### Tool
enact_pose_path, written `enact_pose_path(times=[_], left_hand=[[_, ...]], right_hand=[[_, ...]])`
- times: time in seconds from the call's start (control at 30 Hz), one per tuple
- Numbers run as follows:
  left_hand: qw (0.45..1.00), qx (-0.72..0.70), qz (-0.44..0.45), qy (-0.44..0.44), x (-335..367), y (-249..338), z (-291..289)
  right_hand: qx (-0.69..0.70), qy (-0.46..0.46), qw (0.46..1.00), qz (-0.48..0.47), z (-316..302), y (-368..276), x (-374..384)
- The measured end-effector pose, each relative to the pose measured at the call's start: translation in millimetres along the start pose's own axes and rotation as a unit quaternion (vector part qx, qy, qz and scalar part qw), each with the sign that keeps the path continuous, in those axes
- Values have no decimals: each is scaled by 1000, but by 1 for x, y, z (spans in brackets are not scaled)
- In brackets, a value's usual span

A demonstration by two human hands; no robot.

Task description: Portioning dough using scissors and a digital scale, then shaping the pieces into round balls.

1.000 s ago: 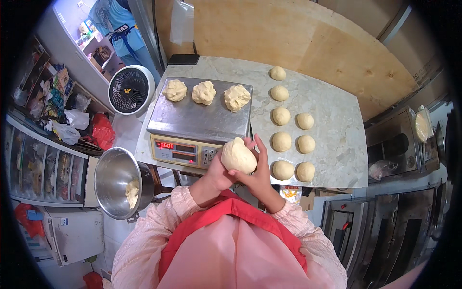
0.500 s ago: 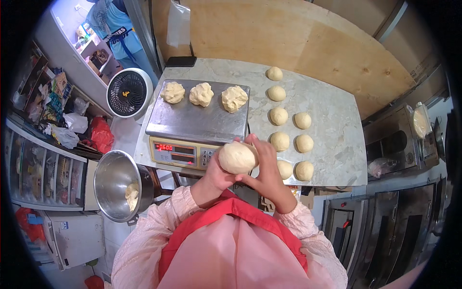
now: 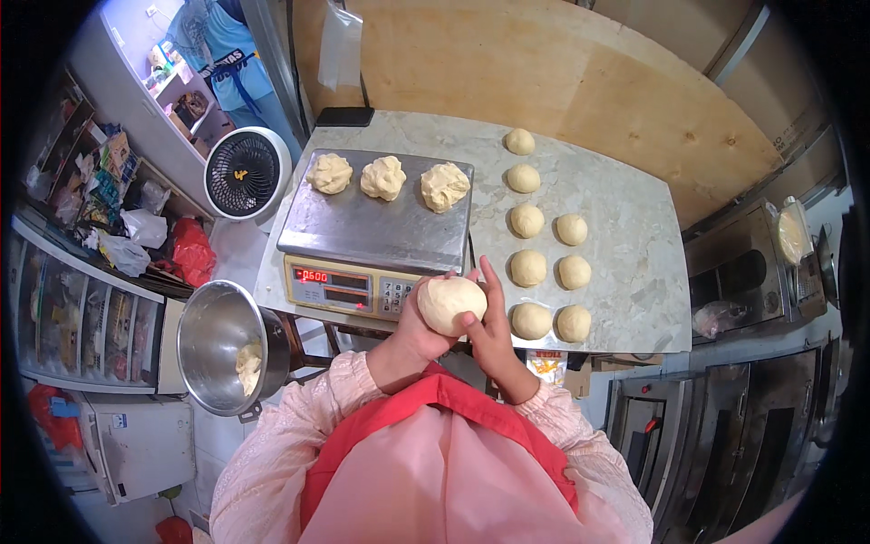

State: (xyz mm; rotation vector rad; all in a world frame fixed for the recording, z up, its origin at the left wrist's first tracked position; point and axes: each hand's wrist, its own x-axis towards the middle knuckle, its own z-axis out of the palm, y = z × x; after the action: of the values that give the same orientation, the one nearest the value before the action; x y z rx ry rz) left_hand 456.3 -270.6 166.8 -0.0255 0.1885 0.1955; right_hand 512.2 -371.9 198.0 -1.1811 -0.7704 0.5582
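Observation:
A smooth, pale dough ball (image 3: 451, 304) is cupped between my hands in front of the scale. My left hand (image 3: 408, 340) cradles it from the left and below. My right hand (image 3: 494, 340) presses it from the right, thumb on the dough and fingers extended upward along its side. On the steel pan of the digital scale (image 3: 372, 238) sit three rough dough lumps (image 3: 383, 178) in a row. To the right, several smooth round dough balls (image 3: 528, 268) stand in two columns on the marbled table (image 3: 625, 272).
A steel mixing bowl (image 3: 204, 354) with leftover dough (image 3: 248, 367) stands at the left below table height. Behind it is a round fan (image 3: 243, 172). A dark phone-like slab (image 3: 345, 117) lies at the table's back edge. Metal ovens (image 3: 752, 426) stand at the right; a person (image 3: 237, 72) is beyond the doorway.
My right hand has shifted around the dough ball, its thumb now lying against the front. The nearest ball in the left column shows fully now.

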Motion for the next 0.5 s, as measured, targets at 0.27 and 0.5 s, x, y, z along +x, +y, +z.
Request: enact_pose_path(times=[0.27, 0.5], left_hand=[[997, 5, -64, 49, 2, -6, -8], [997, 11, -14, -70, -3, -6, 20]], right_hand=[[-49, -108, 993, 13, -12, -8, 12], [-214, 46, 966, -141, 1, 7, -15]])
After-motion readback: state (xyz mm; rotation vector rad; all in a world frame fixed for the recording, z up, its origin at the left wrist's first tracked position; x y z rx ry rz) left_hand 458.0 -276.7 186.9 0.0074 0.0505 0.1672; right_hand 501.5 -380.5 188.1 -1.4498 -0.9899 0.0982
